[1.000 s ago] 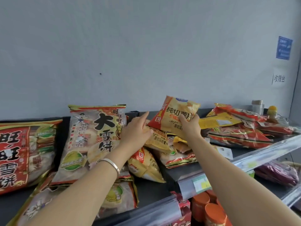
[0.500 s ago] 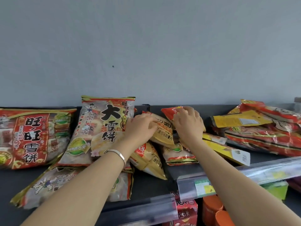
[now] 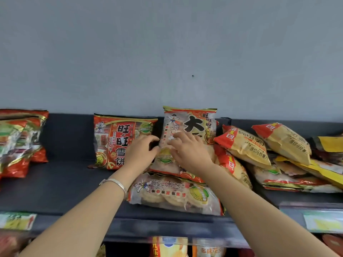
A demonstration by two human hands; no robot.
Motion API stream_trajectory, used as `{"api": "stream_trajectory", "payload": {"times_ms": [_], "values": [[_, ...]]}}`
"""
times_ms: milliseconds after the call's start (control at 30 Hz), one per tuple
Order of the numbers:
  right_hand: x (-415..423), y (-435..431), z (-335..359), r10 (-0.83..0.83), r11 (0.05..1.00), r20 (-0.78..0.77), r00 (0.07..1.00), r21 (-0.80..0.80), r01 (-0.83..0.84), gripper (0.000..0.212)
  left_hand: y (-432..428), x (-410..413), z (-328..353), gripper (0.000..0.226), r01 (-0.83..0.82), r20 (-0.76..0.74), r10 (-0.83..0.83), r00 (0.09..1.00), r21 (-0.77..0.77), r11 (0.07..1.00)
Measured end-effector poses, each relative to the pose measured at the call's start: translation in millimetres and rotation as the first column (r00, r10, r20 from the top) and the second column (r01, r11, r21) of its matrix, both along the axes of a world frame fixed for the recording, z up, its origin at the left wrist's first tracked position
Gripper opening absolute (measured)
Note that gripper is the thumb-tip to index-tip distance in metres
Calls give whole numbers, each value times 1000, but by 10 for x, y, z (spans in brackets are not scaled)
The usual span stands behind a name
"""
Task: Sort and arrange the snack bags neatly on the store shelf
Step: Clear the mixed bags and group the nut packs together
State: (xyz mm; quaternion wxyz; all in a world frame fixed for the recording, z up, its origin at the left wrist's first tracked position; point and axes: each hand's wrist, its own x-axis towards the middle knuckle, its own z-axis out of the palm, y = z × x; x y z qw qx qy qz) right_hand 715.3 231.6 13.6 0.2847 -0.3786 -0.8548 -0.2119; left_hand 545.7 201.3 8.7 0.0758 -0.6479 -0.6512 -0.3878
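Observation:
A tall clear rice-cracker bag (image 3: 193,123) with a big black character stands upright against the back wall of the dark shelf (image 3: 65,184). My left hand (image 3: 141,152) curls around its left edge. My right hand (image 3: 189,153) lies on its front with fingers spread, holding it. A second clear rice-cracker bag (image 3: 176,193) lies flat in front of it. A red rice-cracker bag (image 3: 115,143) stands just to the left, touching my left hand. Yellow chip bags (image 3: 243,147) (image 3: 284,141) lean in a loose pile to the right.
More red and green bags (image 3: 18,141) stand at the far left, with bare shelf between them and the red bag. Yellow and red flat packs (image 3: 306,175) are heaped at the far right. Price labels (image 3: 321,220) line the shelf front. Goods (image 3: 168,247) fill the shelf below.
My right hand set the yellow chip bag down on the pile. Both hands then moved left onto the upright clear rice-cracker bag. The view has swung left.

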Motion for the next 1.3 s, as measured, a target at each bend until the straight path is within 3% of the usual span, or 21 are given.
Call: {"api": "stream_trajectory", "payload": {"times_ms": [133,300,367,500,633,800,933,1167,1300], "values": [[-357,-101,-35,-7,999,52,999,-35,9,37,-85,-481,-164,39,6,81,11,997,-211,978],[-535,-219,-83,-144,980,109,984,-124,157,45,-118,-574,-320,57,275,365,-108,925,-443,854],[-539,-248,-123,-206,955,139,969,-185,230,46,-90,-543,-393,54,357,454,-122,883,-478,803],[-470,-282,-219,-292,894,143,946,-311,323,48,-47,-461,-454,42,448,617,-88,782,-458,768],[-386,-299,-310,-331,860,152,931,-358,364,63,78,-438,-551,83,526,801,15,599,-407,747],[-381,-270,-340,-367,838,166,915,-369,402,64,21,-362,-506,76,577,898,89,431,-350,738],[-406,-230,-335,-399,825,174,900,-360,435,62,24,-307,-489,99,487,868,73,491,-343,803],[-535,-203,-235,-467,811,140,873,-326,486,63,-141,-731,-214,89,301,725,0,689,-285,910],[-666,-185,-243,-498,774,143,855,-371,513,75,-305,-1288,13,81,197,701,19,713,-226,954]]}}
